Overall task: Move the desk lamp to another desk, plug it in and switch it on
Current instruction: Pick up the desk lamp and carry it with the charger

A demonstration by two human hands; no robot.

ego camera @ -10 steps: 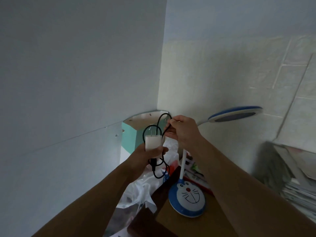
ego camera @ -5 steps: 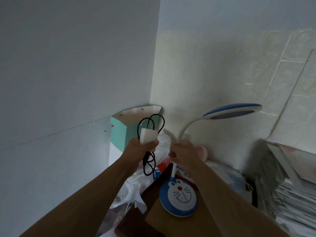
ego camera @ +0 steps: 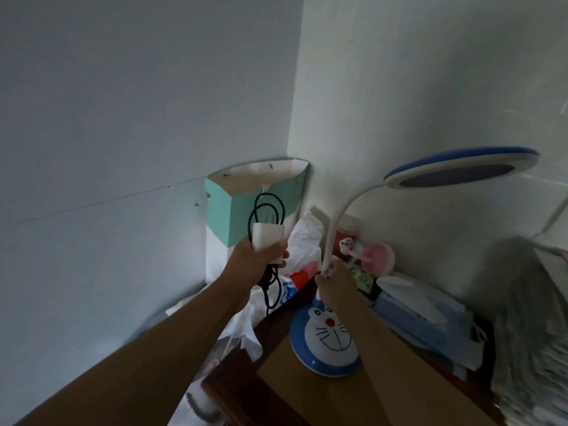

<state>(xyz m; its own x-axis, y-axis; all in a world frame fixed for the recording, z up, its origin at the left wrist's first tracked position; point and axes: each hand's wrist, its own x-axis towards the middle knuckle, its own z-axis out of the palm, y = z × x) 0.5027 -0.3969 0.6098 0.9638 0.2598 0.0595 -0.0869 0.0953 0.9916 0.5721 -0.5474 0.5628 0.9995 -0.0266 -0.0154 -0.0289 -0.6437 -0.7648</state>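
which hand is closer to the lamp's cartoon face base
Right. The right hand grips the white neck just above the lamp base. The left hand is off to the left and higher, holding the white adapter and coiled black cable.

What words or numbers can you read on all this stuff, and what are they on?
No text here can be read for certain.
Small round tag behind the lamp neck: dark print, too blurred to read.
Red, white and blue packet between the hands: markings too small to read.
Lamp base: only a cartoon cat face, no words.
White charger in the left hand: no visible print.
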